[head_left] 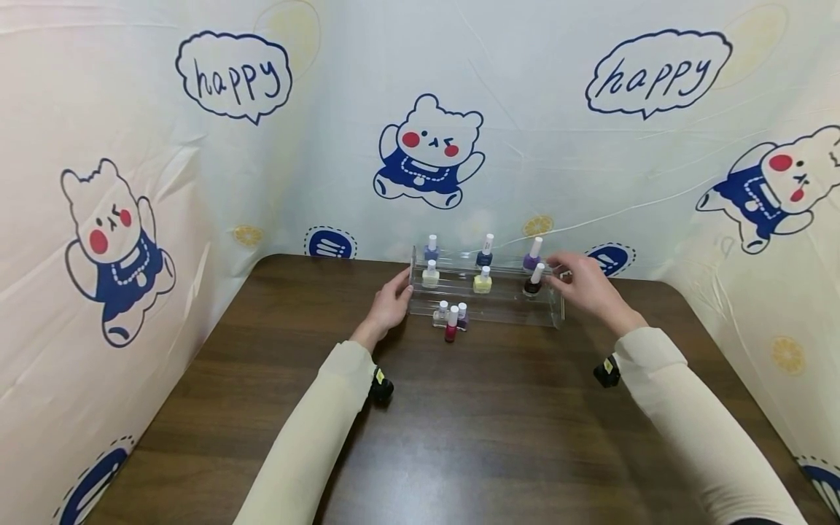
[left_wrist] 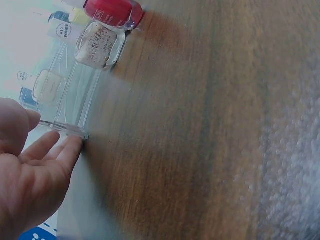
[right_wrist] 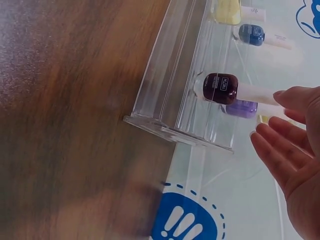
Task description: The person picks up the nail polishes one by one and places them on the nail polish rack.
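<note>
From high on the near side, the head view looks forward and down, farthest off, across the tabletop [head_left: 472,430] to its far edge. The left wrist view is close and rolled sideways, facing the left end of the clear rack [head_left: 515,314]; the right wrist view, also close and rolled, faces its right end and the far edge. Head and left wrist share the red bottle [left_wrist: 114,12]; head and right wrist, the dark bottle [right_wrist: 220,89].

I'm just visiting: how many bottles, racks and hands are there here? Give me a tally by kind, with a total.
Bottles: 9
Rack: 1
Hands: 2 (left hand, right hand)
Total: 12
</note>
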{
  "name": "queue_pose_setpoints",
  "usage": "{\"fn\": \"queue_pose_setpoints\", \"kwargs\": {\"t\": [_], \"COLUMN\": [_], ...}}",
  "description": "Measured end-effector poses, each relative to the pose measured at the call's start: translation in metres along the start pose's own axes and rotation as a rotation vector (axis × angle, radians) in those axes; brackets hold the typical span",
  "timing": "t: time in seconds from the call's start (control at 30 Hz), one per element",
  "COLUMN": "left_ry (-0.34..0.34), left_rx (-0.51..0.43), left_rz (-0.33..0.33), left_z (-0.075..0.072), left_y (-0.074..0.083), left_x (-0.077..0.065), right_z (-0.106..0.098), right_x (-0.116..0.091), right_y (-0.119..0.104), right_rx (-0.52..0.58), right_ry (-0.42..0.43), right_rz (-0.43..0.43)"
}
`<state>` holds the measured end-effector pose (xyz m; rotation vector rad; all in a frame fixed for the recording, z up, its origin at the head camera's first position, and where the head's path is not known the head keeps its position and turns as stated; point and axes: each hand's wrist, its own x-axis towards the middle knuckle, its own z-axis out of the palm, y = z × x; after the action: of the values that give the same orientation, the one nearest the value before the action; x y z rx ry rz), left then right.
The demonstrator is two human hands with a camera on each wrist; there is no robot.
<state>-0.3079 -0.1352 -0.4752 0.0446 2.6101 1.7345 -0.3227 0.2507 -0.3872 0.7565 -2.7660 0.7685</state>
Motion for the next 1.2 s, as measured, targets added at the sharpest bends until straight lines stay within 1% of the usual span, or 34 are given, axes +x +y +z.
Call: {"fn": "queue_pose_setpoints", "kwargs": {"t": [0.23,0.43,0.67,0.8,1.03,1.2], "left_ry": [0.001,0.003,-0.003,-0.006,-0.013,-0.011], "left_rx": [0.011,0.011,0.007,0.007,0.002,0.001], "left_rz": [0.000,-0.003,-0.007,-0.006,-0.022,-0.018], "left_z": [-0.001,-0.001,0.000,0.000,0.000,0.000], "left_y": [0.001,0.000,0.000,-0.001,-0.001,0.001], "left_x": [0.000,0.001,0.002,0.002,0.001,0.001], "right_z": [0.000,0.002,0.005,0.007,0.015,0.020], "right_x": [-0.006,-0.009,-0.012,-0.013,-0.010,-0.009], "right_y": [-0.004,-0.006,-0.009,-0.012,-0.018,-0.025], "right_rx": [-0.014,-0.004,-0.011,-0.013,0.040,0.087], "right_ry": [0.038,0.066,0.071,0.066,0.052,0.054], "right_rz": [-0.023,-0.044,-0.053,-0.041,-0.044,-0.029]}}
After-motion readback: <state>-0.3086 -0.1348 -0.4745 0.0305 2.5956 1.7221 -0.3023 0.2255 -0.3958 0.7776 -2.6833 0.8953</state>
